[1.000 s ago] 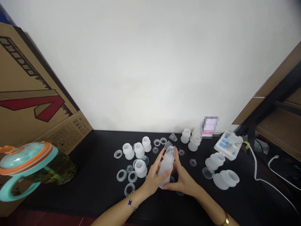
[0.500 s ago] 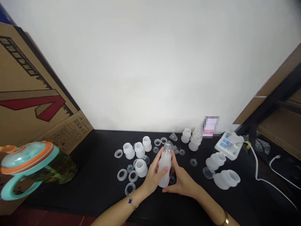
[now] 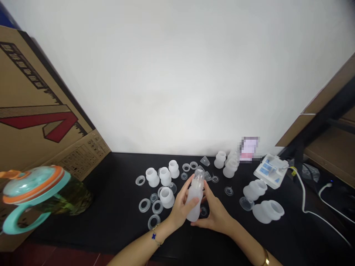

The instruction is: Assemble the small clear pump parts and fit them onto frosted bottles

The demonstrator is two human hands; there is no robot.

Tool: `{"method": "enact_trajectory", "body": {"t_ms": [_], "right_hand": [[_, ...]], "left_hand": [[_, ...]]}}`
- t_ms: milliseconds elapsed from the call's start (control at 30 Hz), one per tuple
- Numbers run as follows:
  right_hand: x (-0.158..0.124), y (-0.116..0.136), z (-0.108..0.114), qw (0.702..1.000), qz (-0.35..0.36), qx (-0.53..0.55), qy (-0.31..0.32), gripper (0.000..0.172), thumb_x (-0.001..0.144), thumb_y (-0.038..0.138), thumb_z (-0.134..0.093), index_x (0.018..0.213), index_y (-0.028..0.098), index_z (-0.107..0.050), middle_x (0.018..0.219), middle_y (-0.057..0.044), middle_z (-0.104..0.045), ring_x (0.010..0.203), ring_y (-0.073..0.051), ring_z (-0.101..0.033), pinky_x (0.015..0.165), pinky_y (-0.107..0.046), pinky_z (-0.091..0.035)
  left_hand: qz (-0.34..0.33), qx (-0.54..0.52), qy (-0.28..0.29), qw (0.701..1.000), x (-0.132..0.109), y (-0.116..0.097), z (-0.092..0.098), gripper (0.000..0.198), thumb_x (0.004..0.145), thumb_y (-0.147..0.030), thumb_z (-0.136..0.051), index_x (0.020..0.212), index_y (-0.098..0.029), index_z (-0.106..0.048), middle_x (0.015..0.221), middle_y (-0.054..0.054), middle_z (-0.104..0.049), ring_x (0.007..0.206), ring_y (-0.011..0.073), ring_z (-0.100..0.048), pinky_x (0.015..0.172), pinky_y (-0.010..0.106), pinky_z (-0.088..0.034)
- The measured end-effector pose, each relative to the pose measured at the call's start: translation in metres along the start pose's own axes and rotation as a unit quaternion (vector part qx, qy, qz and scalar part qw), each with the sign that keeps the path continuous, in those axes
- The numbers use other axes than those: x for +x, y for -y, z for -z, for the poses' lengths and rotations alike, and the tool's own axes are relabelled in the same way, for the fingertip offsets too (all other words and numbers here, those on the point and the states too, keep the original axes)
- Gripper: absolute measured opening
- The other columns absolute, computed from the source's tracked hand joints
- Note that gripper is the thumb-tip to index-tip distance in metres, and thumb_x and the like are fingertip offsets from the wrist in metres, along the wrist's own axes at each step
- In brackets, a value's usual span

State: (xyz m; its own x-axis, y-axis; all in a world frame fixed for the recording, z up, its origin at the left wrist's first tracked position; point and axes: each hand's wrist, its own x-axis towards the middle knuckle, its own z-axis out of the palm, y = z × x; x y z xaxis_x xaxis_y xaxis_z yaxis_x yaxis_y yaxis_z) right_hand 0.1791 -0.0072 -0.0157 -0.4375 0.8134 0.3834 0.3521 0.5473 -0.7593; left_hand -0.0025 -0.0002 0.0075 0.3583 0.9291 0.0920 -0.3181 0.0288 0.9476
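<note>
A frosted white baby bottle (image 3: 194, 201) with a clear domed cap (image 3: 199, 175) stands nearly upright, tilted slightly to the right, between my hands. My left hand (image 3: 181, 207) wraps its left side, thumb across the front. My right hand (image 3: 215, 214) holds it from the right, fingers at the neck and thumb by the base. Behind the right fingers, a small clear disc (image 3: 203, 211) shows in part. To the left are several open bottle bodies (image 3: 167, 197) and white rings (image 3: 154, 222). Loose clear caps (image 3: 205, 161) lie beyond my hands.
On the right are two bottle bodies on their sides (image 3: 267, 212), a clear round piece (image 3: 246, 203) and a white power strip (image 3: 270, 171) with cables. Capped bottles (image 3: 230, 168) stand near the wall. A teal-lidded jug (image 3: 36, 195) and a cardboard box (image 3: 41, 96) are at left.
The bottle's top leans slightly further right than before. Both hands keep their hold on it, and the view has shifted a little.
</note>
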Motion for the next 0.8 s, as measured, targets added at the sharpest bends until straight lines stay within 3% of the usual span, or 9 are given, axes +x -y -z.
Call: {"method": "enact_trajectory", "body": {"t_ms": [100,233,800], "right_hand": [[-0.0001,-0.0004,-0.0006,1.0,0.007,-0.014,-0.014,0.139,0.068,0.052,-0.089,0.162,0.035,0.011,0.159,-0.021,-0.033,0.093,-0.028,-0.07,0.078,-0.044,-0.062],[-0.0001,0.0003,-0.0003,0.999,0.028,-0.013,-0.032,0.142,0.064,0.053,-0.092,0.163,0.031,0.008,0.168,-0.022,-0.012,0.122,-0.039,-0.06,0.084,-0.045,-0.061],[-0.0008,0.0013,0.0004,0.997,0.04,-0.015,-0.061,0.125,0.067,0.048,-0.09,0.162,0.031,-0.012,0.164,-0.019,-0.023,0.115,-0.033,-0.065,0.083,-0.041,-0.061]], "left_hand": [[0.008,-0.005,0.005,1.0,0.0004,-0.0008,-0.0002,0.087,0.087,-0.045,-0.074,0.159,-0.022,-0.03,0.087,0.007,-0.071,0.062,0.0199,-0.069,0.055,0.029,-0.056],[0.023,-0.04,0.03,0.998,0.002,0.0005,0.0013,0.09,0.086,-0.045,-0.076,0.159,-0.022,-0.028,0.089,0.007,-0.071,0.059,0.0197,-0.07,0.051,0.025,-0.054],[0.027,-0.056,0.031,0.998,0.001,0.0033,0.0036,0.088,0.086,-0.044,-0.076,0.158,-0.023,-0.029,0.091,0.007,-0.072,0.059,0.0188,-0.071,0.053,0.026,-0.055]]}}
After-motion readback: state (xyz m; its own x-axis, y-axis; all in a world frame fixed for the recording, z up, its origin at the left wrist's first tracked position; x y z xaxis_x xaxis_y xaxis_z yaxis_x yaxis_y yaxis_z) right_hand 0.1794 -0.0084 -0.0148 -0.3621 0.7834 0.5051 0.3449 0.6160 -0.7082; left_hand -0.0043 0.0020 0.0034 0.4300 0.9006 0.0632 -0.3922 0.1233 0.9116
